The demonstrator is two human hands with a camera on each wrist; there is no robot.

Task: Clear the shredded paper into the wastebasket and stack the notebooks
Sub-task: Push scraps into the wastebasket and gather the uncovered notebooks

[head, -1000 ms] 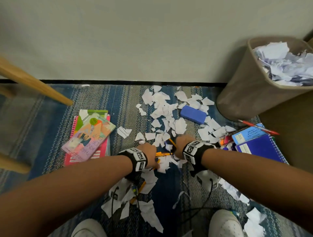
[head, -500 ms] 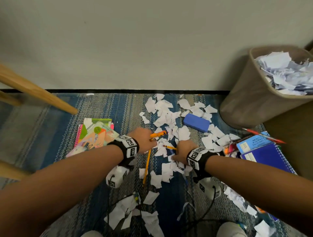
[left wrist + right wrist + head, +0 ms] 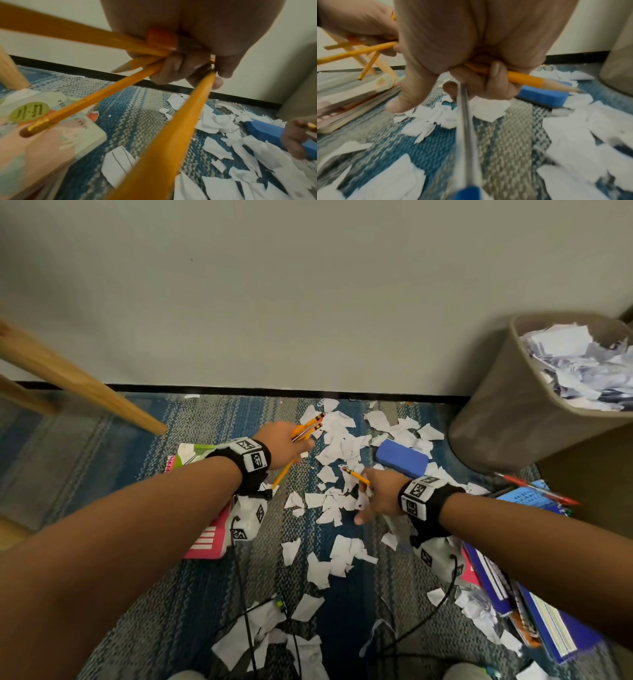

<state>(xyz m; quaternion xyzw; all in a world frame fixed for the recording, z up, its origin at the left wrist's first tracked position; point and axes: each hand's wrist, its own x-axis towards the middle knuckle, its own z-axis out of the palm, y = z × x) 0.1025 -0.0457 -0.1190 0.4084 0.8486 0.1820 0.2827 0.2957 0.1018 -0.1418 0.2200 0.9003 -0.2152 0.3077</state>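
Observation:
White paper scraps (image 3: 337,501) lie scattered over the blue-grey rug, also seen as scraps (image 3: 221,121) and scraps (image 3: 481,109). My left hand (image 3: 291,445) grips several yellow pencils (image 3: 96,97) above the scraps, just right of the pink and green notebooks (image 3: 205,539). My right hand (image 3: 376,494) holds a yellow pencil (image 3: 530,79) and a clear pen with a blue cap (image 3: 467,148) over the paper. Blue notebooks (image 3: 548,621) lie at the right. The tan wastebasket (image 3: 507,412) stands at the far right, full of paper.
A blue eraser block (image 3: 402,462) lies among the scraps near the basket. A red pen (image 3: 537,489) rests on the blue notebooks. Wooden chair legs (image 3: 85,390) slant in at the left. The wall and black baseboard (image 3: 274,390) close the far side. Cables trail near my feet.
Both hands have risen from the rug and moved toward the wall. The left hand now carries its pencils further up and left; the right hand has lifted a pencil and a pen.

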